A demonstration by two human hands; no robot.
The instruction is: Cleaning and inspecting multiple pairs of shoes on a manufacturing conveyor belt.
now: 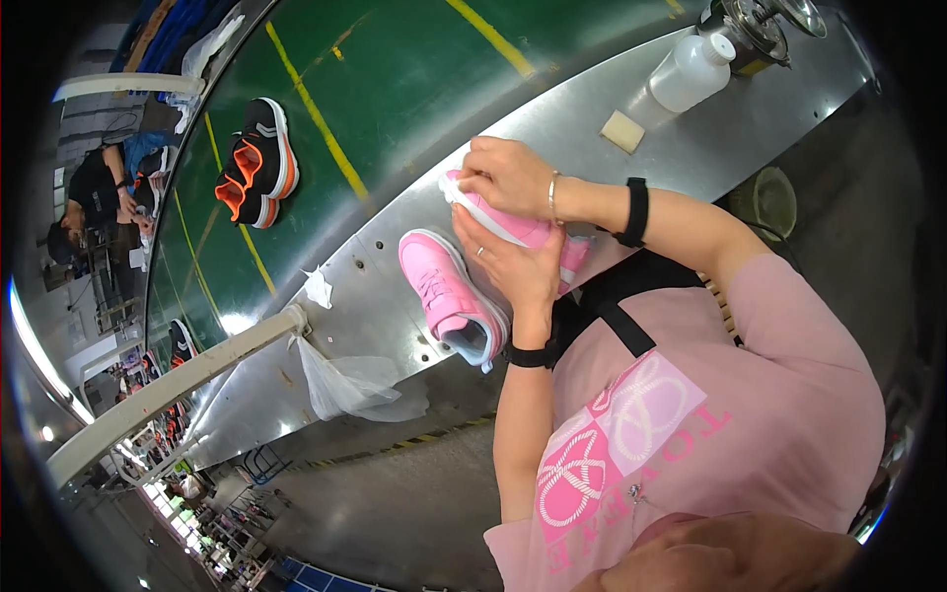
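A pink sneaker (525,231) with a white sole lies on its side between my two hands, above the steel ledge near my body. My left hand (515,268) is closed around it from below, thumb and fingers along its side. Over its toe, my right hand (508,176) is closed with curled fingers. White shows under those fingertips; whether it is sole edge or a cloth I cannot tell. The matching pink sneaker (434,281) rests upright on the ledge just left of my left hand, its pale blue lining visible.
Beyond the steel ledge (370,331) runs a green conveyor belt (395,89) carrying black-and-orange sneakers (261,163). A pale sponge block (622,131), white bottle (693,72) and metal can (750,39) stand right. A pale rail (187,385) with a plastic bag (345,380) crosses left. A co-worker (99,197) sits far left.
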